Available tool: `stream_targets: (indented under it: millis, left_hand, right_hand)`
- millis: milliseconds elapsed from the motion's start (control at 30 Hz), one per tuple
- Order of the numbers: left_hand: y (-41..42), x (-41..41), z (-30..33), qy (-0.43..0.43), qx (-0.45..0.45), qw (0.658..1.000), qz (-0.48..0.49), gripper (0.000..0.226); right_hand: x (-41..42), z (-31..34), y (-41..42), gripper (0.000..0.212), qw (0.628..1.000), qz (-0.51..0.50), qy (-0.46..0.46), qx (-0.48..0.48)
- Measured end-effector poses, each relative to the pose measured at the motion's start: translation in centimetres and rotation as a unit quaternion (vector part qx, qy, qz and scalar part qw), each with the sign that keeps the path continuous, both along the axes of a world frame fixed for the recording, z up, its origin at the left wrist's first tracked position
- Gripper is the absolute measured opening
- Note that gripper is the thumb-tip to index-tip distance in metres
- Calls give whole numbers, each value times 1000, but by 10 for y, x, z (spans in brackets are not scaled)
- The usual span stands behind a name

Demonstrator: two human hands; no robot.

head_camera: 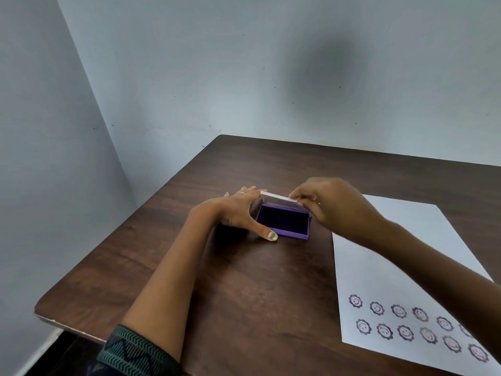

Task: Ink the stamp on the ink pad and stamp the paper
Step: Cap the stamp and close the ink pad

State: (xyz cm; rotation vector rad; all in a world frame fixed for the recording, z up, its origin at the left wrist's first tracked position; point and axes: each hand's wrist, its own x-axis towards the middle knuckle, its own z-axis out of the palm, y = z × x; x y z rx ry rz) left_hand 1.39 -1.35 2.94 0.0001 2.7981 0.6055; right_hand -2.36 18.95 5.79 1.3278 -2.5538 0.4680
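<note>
A purple ink pad (283, 222) sits on the dark wooden table (244, 280), its dark pad exposed and its lid (276, 199) raised at the far side. My left hand (241, 213) rests against the pad's left side, thumb along the front corner. My right hand (329, 204) pinches the lid's right end. A white paper (393, 267) lies to the right, with two rows of several smiley flower stamp marks (398, 312) near its front edge. No stamp is visible.
The table stands in a corner between pale blue walls (189, 77). Its left edge (89, 261) drops to the floor. My right forearm crosses over the paper.
</note>
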Motion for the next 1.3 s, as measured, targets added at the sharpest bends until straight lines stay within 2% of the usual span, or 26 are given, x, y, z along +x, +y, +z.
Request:
stream_targets:
  millis: [200, 367, 500, 600, 833, 1033, 1300]
  left_hand:
    - [-9, 1, 0, -17, 41, 999, 3, 111]
    - [-13, 0, -2, 5, 101, 995, 6, 96]
    - [-15, 1, -2, 17, 134, 991, 19, 87]
    - [-16, 1, -2, 19, 136, 990, 18, 81]
    - [-17, 1, -1, 21, 133, 991, 25, 77]
    - [-19, 1, 0, 21, 135, 990, 27, 77]
    - [-20, 2, -1, 23, 125, 991, 28, 76]
  right_hand:
    - [24, -25, 5, 23, 995, 23, 80, 45]
    - [27, -33, 8, 21, 993, 40, 92, 58]
    - [25, -30, 9, 21, 998, 38, 48, 17]
    - [17, -28, 7, 29, 1000, 14, 13, -6]
    - [3, -23, -8, 59, 993, -8, -99, 68]
    - [0, -17, -13, 62, 986, 2, -151, 71]
    - [-1, -16, -15, 66, 982, -18, -154, 104]
